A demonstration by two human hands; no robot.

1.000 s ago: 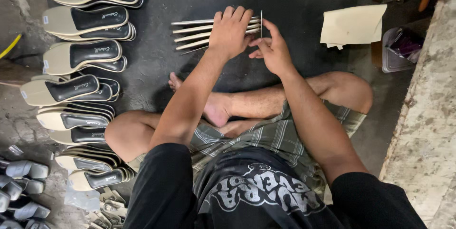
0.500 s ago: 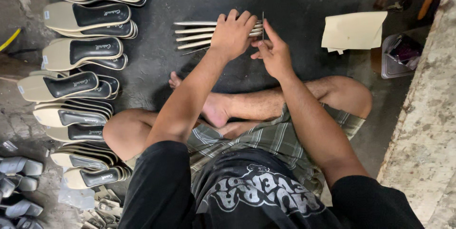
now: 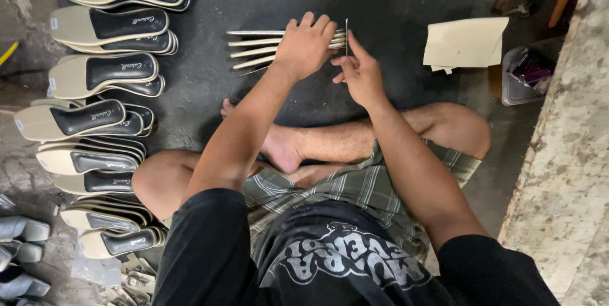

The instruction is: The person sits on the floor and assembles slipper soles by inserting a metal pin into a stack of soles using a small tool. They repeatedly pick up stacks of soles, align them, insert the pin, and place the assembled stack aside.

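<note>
A clear plastic container [image 3: 526,77] holding dark and purple packets stood on the floor at the far right, just beside a folded cream paper sheet [image 3: 466,42]. Small white rectangular labels [image 3: 55,23] marked the heel ends of the cream-and-black shoe insoles [image 3: 108,26] stacked at the left
</note>
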